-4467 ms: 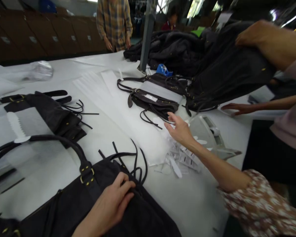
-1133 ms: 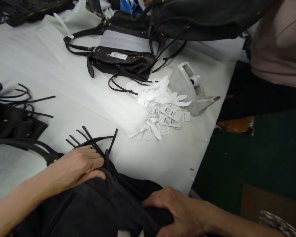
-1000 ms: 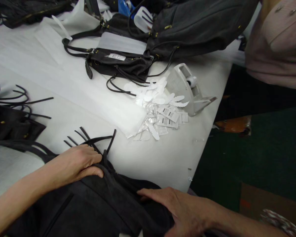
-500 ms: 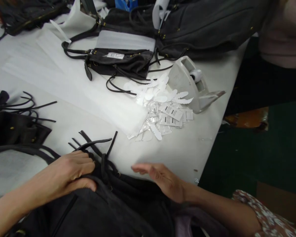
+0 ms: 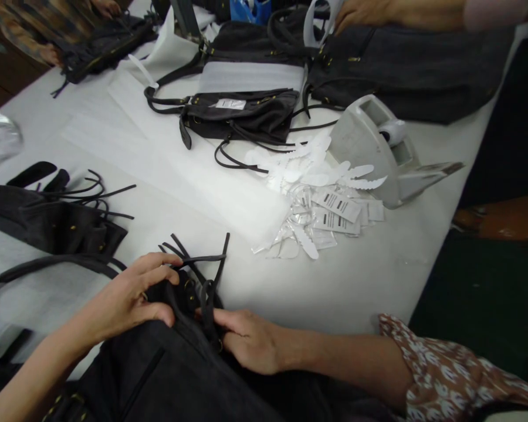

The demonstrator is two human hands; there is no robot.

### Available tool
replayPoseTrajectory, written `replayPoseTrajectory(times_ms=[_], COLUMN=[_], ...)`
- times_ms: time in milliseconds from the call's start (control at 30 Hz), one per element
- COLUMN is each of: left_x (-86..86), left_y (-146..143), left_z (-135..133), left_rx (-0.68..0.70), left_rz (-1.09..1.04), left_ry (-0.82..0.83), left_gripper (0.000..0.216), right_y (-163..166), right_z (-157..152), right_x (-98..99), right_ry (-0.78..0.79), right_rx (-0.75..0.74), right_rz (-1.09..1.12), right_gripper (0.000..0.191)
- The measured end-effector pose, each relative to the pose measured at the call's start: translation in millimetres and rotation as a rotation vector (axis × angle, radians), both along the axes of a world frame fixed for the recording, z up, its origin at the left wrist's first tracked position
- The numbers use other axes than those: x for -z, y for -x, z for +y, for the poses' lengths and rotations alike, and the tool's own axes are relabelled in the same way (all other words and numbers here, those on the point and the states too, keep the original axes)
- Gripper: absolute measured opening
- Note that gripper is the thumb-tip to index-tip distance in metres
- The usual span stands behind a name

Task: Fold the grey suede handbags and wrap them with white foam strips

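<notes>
A large black bag (image 5: 158, 375) lies in front of me in the head view, with dark cords and straps gathered at its upper edge. My left hand (image 5: 136, 293) is curved around that edge, thumb on the near side and fingers on the far side near a loose cord. My right hand (image 5: 255, 343) has its fingers closed on the bag's rim beside a knotted dark cord (image 5: 207, 299); its fingertips are partly hidden behind the cord and fabric.
Beyond are white foam sheets (image 5: 211, 187), a pile of tags and small packets (image 5: 334, 214), a grey tape dispenser (image 5: 365, 152) and a small black bag (image 5: 242, 117). Another black bag (image 5: 53, 217) lies left. A co-worker's hand (image 5: 365, 13) reaches in at top right; another person stands top left.
My right hand has moved left from above the bag and closed on its rim by the cord. My left hand's fingers have loosened and spread. A co-worker's arm has come in at top right.
</notes>
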State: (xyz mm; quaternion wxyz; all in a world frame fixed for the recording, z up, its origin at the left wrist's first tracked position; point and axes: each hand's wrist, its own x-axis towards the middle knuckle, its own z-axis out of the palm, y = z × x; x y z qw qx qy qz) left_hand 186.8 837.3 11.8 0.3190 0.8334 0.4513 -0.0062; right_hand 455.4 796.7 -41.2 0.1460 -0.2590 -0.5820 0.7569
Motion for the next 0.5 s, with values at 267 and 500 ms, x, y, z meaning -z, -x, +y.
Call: replayPoseTrajectory(times_ms=[267,500], left_x=[14.6,16.9], left_y=[-34.5,-34.2], left_z=[-3.9,-8.0], left_rx=[0.224,0.256], left_rz=[-0.044,0.010], left_ry=[0.063,0.124], left_gripper=[0.047,0.046], right_y=[26.3,-126.4], right_z=[23.8,-9.4], right_x=[23.9,-13.9], right_ry=[0.200,-0.009], right_rx=[-0.039,0.158], right_rz=[0.062,-0.248], right_gripper=[0.039,0.048])
